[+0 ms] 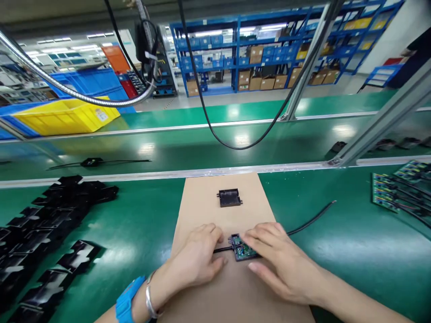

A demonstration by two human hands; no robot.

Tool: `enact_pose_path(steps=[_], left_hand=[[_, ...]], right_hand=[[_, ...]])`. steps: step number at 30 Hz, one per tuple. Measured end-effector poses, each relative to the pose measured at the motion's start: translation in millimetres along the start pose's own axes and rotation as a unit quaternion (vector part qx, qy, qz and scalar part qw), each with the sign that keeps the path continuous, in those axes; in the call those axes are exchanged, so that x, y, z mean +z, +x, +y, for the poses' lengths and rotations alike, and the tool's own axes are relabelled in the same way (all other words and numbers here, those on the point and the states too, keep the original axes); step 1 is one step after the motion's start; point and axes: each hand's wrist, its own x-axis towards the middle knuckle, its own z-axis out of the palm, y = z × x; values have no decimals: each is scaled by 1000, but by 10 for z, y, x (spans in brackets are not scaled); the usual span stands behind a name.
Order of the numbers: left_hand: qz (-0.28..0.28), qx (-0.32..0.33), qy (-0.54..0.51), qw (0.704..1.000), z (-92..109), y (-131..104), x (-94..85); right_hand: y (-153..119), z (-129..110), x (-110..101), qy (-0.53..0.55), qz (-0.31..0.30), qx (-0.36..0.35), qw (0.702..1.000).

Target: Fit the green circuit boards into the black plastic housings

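A small black plastic case with a green circuit board (244, 251) in it lies on a sheet of brown cardboard (202, 206). From its left side a black cable (223, 249) runs in under my left hand (200, 255), whose fingers curl round it. My right hand (279, 258) rests over the board's right part, fingers stretched and fingertips on or just above it; they hide that end. Beyond the right hand a second length of black cable (313, 218) sticks out across the green bench. Farther up the cardboard sits a black plastic housing part (229, 198), touched by neither hand.
Rows of black plastic covers (43, 229) lie at the left. Several circuit boards with cables (387, 193) are stacked at the right. A metal rail (151, 176) crosses behind the cardboard. A black cable (235, 147) hangs in a loop overhead, and a yellow bin (67, 117) stands back left.
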Motion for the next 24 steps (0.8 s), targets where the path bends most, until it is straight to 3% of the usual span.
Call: enact_pose_path(steps=[3,7,11,14,18,22,24], left_hand=[[-39,-20,37,998,-48,-63,-87],[-65,-21,36,997,-120,-54,-94],[-76,-14,26,997,-130,-46,-108],[-70,-31,29,997,-148,-25,-245],[-32,-47,67,996,-326,334,-613],[69,-75,130,986,-618,1174,-1013],[112,-89,145,979,-739,1571,-1118]], right_hand=[[-188,341,-181,-34,42,20,998],[-415,773,-170,-63,4,88,994],[-505,909,-116,-38,21,80,996],[-419,915,-205,-27,41,49,998],[55,1107,-473,-79,60,36,994],[863,1646,-789,-134,100,64,984],[1227,1909,-887,-147,112,83,979]])
